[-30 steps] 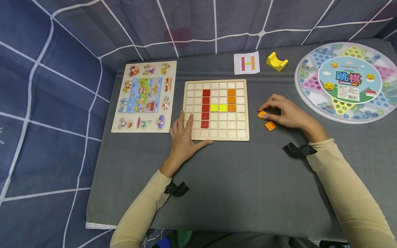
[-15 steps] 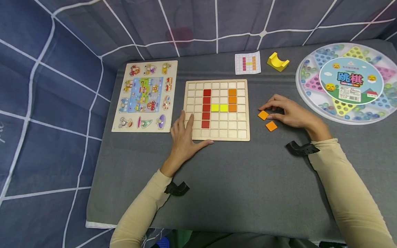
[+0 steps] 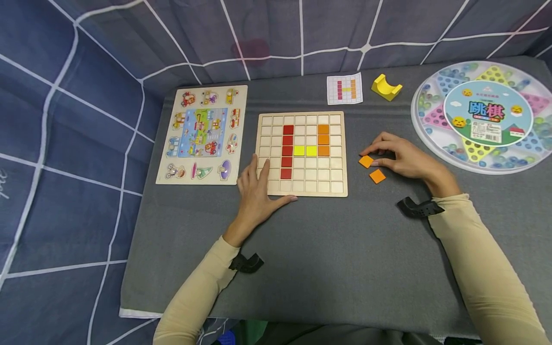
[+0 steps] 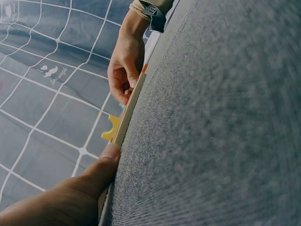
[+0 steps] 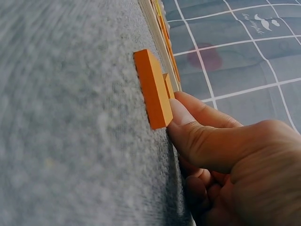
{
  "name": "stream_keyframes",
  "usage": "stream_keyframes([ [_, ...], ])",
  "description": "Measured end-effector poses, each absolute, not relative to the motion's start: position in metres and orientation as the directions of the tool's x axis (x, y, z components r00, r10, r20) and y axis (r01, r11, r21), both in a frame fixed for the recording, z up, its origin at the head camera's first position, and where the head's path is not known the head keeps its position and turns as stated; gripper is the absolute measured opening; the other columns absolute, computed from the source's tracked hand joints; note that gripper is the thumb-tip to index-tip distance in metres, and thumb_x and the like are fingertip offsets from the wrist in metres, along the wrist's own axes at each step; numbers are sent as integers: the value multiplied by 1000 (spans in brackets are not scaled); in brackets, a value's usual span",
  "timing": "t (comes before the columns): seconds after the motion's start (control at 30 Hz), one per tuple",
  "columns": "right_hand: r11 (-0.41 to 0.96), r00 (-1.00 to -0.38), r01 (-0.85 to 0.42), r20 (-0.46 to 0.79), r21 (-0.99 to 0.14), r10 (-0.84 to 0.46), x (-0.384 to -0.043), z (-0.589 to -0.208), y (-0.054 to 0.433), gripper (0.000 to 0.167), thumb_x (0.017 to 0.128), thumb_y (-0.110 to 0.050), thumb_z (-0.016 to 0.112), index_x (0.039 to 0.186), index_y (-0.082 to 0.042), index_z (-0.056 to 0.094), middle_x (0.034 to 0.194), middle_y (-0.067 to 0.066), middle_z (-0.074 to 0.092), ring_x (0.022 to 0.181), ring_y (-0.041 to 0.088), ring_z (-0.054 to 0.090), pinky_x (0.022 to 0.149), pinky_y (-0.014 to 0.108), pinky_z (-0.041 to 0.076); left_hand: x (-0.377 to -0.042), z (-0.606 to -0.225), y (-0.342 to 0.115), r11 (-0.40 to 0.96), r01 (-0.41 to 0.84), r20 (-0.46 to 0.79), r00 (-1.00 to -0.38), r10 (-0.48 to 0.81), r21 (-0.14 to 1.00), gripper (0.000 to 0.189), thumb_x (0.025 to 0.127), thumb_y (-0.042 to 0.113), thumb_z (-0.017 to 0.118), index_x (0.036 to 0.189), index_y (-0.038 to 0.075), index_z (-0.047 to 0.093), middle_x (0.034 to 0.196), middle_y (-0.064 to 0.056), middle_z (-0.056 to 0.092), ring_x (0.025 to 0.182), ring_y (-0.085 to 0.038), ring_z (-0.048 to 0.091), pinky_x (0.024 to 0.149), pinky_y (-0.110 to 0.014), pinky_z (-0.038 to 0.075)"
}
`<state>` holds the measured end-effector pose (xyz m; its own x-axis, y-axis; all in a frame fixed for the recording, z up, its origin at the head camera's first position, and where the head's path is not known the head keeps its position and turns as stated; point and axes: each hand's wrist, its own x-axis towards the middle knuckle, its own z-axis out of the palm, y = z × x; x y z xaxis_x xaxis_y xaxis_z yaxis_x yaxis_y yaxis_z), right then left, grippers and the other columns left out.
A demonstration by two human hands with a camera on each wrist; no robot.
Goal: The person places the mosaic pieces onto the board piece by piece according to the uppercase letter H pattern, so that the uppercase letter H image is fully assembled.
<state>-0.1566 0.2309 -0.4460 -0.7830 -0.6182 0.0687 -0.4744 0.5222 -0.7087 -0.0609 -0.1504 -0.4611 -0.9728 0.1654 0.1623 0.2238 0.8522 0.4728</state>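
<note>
My left hand lies at the lower left corner of a wooden grid board, its fingers extended over the left side and its thumb along the front edge. Red tiles, two yellow tiles and orange tiles fill some of the board's squares. To the right of the board, my right hand pinches a loose orange tile at the table between thumb and index finger. A second orange tile lies just in front of it, nearest the camera in the right wrist view.
A printed pattern card and a yellow curved block lie behind the board. At the right is a round Chinese checkers set. A picture puzzle board lies at the left on the grey cloth.
The thumb of my right hand has slid back to the edge of the loose orange tile, so more of its top shows. My left hand has stayed on the board.
</note>
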Motion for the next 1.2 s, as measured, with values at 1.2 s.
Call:
stream_keyframes([
  [1.2, 522, -790, -488, 98, -700, -606, -157, -448, 229, 32, 85, 3, 71, 113, -13, 73, 103, -2, 60, 92, 4, 50, 79, 19, 35, -61, -461, -151, 847, 213, 142, -976, 164, 487, 117, 63, 58, 86, 151, 2, 33, 160, -25, 14, 140, -42, 20, 106, -59, 15],
])
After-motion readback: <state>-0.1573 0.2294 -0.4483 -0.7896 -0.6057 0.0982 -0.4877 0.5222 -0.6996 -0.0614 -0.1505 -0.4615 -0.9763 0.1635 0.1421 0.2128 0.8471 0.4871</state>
